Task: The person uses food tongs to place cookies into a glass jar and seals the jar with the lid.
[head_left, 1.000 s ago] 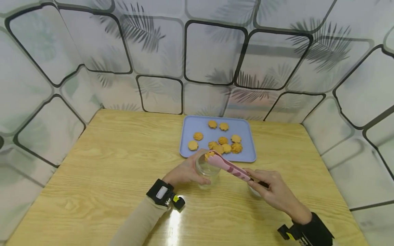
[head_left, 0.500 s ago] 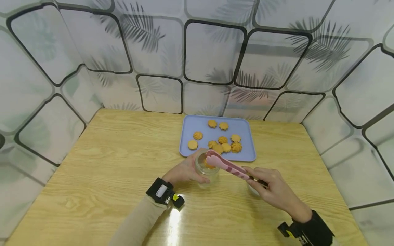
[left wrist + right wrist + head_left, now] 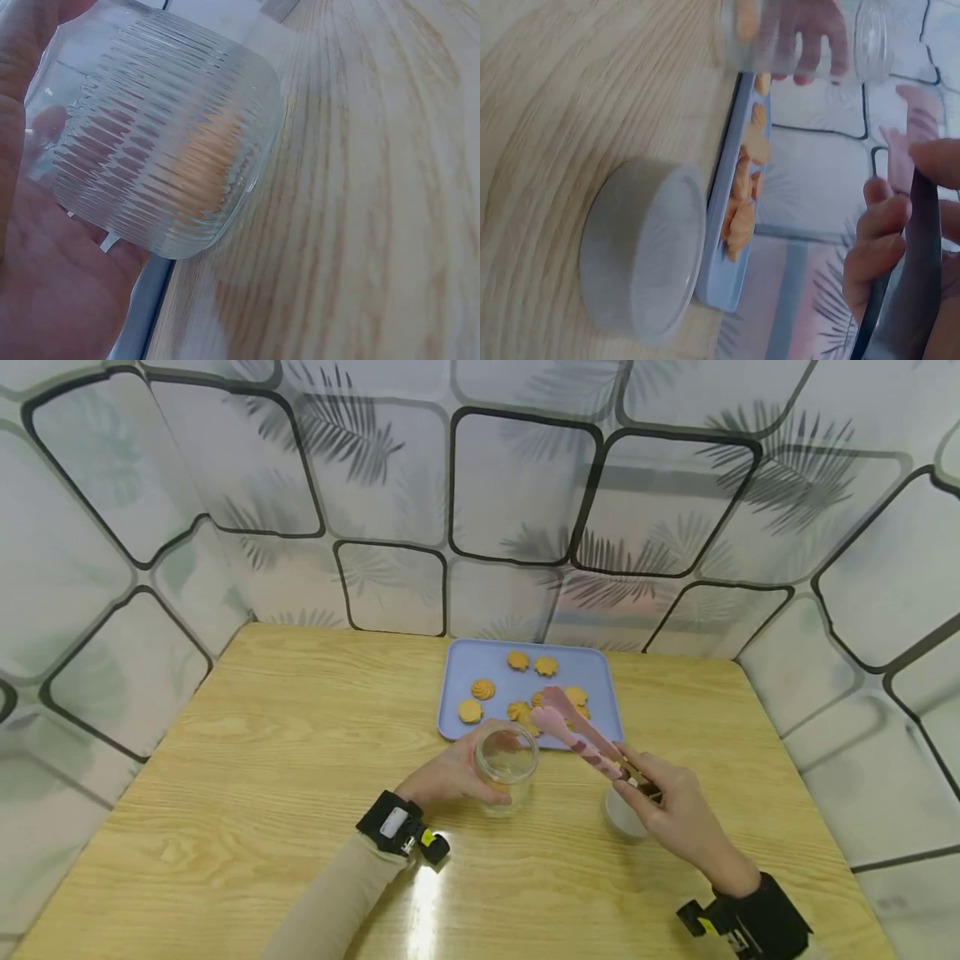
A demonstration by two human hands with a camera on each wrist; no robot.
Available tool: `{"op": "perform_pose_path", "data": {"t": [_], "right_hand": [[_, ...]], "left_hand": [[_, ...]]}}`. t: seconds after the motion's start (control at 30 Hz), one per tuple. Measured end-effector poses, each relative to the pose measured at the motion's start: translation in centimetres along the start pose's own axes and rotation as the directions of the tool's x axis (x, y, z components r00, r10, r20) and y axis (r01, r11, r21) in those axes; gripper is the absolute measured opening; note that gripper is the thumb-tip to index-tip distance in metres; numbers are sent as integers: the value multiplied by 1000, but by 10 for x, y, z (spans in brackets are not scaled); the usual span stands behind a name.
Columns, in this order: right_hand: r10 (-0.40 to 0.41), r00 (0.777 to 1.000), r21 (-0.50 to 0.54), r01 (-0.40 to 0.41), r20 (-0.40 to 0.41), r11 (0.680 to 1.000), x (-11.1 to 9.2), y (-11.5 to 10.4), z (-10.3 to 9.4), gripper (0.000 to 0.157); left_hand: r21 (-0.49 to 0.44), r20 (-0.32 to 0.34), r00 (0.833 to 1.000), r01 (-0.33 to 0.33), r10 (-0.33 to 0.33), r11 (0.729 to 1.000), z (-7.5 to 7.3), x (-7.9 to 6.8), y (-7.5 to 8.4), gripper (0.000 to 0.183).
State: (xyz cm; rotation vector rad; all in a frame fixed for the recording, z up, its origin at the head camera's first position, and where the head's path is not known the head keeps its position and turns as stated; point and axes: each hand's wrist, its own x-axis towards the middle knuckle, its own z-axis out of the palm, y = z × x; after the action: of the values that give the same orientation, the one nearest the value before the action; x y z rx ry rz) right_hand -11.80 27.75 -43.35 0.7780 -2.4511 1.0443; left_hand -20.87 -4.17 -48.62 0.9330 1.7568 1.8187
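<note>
While jar (image 3: pixel 508 777) is gripped by left hand (image 3: pixel 455 775), tongs (image 3: pixel 587 752) are pinched beside it by right hand (image 3: pixel 681 810); jar could be knocked if tongs are swung low.

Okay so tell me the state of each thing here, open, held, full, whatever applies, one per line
Glass jar: open, cookie inside
Pink tongs: spread, tips holding nothing
Left grip: around the glass jar
Right grip: on the pink tongs
Blue tray: on the table, partly covered
Tray cookies: loose, some clustered, some apart
White round object: resting on the table
</note>
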Motion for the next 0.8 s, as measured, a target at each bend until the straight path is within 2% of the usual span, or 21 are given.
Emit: {"op": "perform_pose_path", "data": {"t": [0.1,0.27,0.4,0.57,0.8], "right_hand": [[37,998,-142,-43,-47,989,-2,10,-4,53],[110,992,-312,-124,-61,942,-6,27,-9,49],[206,978,-359,-202,-30,911,-11,37,-10,49],[296,954,-419,-253,39,872,-15,42,-11,51],[339,936,-468,-258,95,845,-13,45,-10,53]], "left_hand": [[5,3,1000,1,-1,1000,-1,0,0,88],[6,3,1000,7,-7,1000,-1,0,-2,88],[17,10,1000,-7,6,1000,-1,1,-3,87],[18,16,1000,-8,8,1000,-1,2,-3,87],[29,18,1000,-26,25,999,-2,1,-1,88]]}}
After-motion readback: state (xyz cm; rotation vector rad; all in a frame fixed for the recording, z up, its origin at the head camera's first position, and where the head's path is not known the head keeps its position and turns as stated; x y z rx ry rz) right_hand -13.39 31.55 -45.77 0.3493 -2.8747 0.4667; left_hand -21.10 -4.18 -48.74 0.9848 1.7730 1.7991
